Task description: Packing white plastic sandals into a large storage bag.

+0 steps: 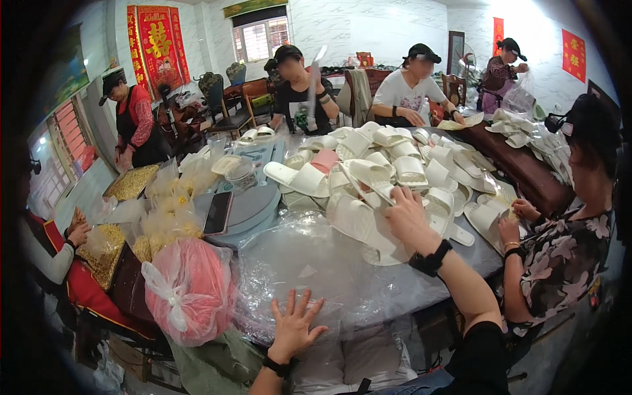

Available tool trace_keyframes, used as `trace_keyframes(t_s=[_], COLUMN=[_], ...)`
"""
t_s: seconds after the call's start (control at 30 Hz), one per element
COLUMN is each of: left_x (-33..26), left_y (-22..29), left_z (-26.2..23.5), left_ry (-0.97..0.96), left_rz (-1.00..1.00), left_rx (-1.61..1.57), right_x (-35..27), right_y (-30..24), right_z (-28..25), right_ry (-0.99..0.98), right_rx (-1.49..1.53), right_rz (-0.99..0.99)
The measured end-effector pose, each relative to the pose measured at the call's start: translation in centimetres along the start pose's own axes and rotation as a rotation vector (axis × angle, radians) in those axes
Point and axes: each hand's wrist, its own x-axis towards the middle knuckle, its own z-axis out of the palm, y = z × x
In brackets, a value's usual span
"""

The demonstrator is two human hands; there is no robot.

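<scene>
Spread flat, my left hand (294, 329) rests with fingers apart on a see-through plastic sheet or bag (289, 253) at the near edge of the table. My right hand (407, 220) reaches into the large heap of white slippers (411, 168). Its fingers are closed on the edge of a white slipper (368, 178) that stands tilted among the others; the fingertips are partly hidden. Just beneath that hand lies another white slipper (359, 220). One pink piece (324, 160) shows within the heap.
A knotted bag of pink things (189, 289) sits left of my left hand. Beyond it are a phone (218, 212), a round see-through tub (241, 173) and bags of small yellow pieces (168, 224). Co-workers surround the table; one person's hands (517, 220) work close on the right.
</scene>
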Motion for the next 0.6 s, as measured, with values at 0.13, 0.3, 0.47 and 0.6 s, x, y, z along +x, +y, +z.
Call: trace_keyframes(t_s=[0.13,0.3,0.47,0.6], left_x=[0.0,-0.1,-0.1,0.1], left_y=[-0.1,0.1,0.1,0.2], left_z=[0.4,0.6,0.4,0.1], left_ry=[0.022,0.049,0.039,0.064], left_rz=[0.006,0.002,0.004,0.009], left_rx=[0.022,0.029,0.058,0.026], right_x=[3.2,5.1,6.4,5.9], right_y=[-0.1,0.1,-1.4,-2.6], right_z=[2.4,4.7,4.7,6.0], right_ry=[-0.333,-0.339,-0.395,-0.325], right_rx=[0.121,0.146,-0.096,-0.35], right_rz=[0.065,0.137,0.091,0.019])
